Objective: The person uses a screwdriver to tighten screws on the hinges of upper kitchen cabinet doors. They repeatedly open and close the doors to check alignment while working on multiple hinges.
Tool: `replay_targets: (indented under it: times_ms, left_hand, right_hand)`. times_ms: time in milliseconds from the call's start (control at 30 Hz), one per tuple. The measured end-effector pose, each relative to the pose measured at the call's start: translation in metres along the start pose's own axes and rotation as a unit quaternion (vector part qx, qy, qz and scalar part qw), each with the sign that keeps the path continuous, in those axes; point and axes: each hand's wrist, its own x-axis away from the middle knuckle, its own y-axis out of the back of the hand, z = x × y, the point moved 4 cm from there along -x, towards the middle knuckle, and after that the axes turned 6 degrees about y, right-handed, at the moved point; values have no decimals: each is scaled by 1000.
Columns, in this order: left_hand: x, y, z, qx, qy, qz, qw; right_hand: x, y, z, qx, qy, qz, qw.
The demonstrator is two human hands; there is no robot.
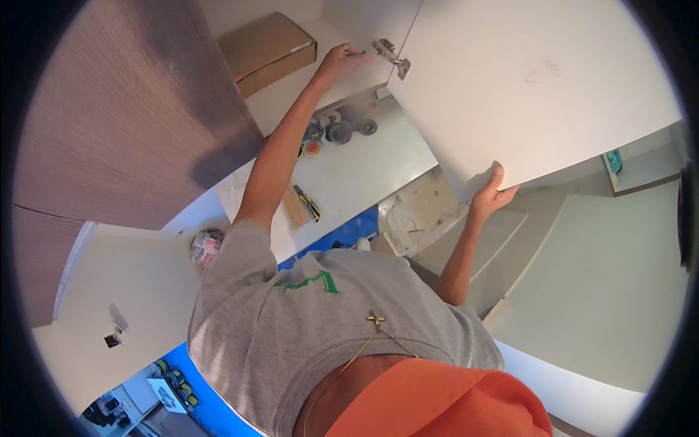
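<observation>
A large white cabinet door panel [539,95] is held up in front of me. A metal hinge [391,57] sits at its upper left corner. My left hand [341,60] reaches up to that hinge, fingers closed around what looks like a thin tool pointing at it. My right hand [494,192] grips the panel's lower edge from below, thumb on the face. My grey shirt and a cross pendant fill the lower middle.
A cardboard box [266,47] lies at the top. Below the arms, a white worktop [364,167] carries discs, tape rolls [338,131], a wood block and a yellow-black tool [307,202]. A wood-grain panel [109,109] stands left; white panels [604,291] lie right.
</observation>
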Motion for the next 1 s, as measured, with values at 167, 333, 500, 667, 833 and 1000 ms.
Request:
replay_targets:
  times_ms: [167, 333, 500, 667, 833, 1000]
  left_hand:
    - [9, -9, 2, 115, 87, 6, 990]
    - [59, -7, -7, 102, 0, -104, 989]
    - [162, 11, -9, 163, 15, -138, 977]
    - [250, 59, -25, 149, -22, -249, 957]
    - [317, 96, -16, 192, -39, -339, 920]
    - [357, 106, -2, 167, -14, -384, 908]
  right_hand:
    - [0, -2, 9, -34, -9, 14, 999]
    - [33, -4, 35, -93, 27, 40, 994]
    - [108, -44, 85, -216, 1, 203, 955]
    - [141, -126, 140, -183, 169, 239, 939]
    - [162, -188, 158, -193, 203, 155, 948]
    - [175, -238, 167, -178, 234, 122, 948]
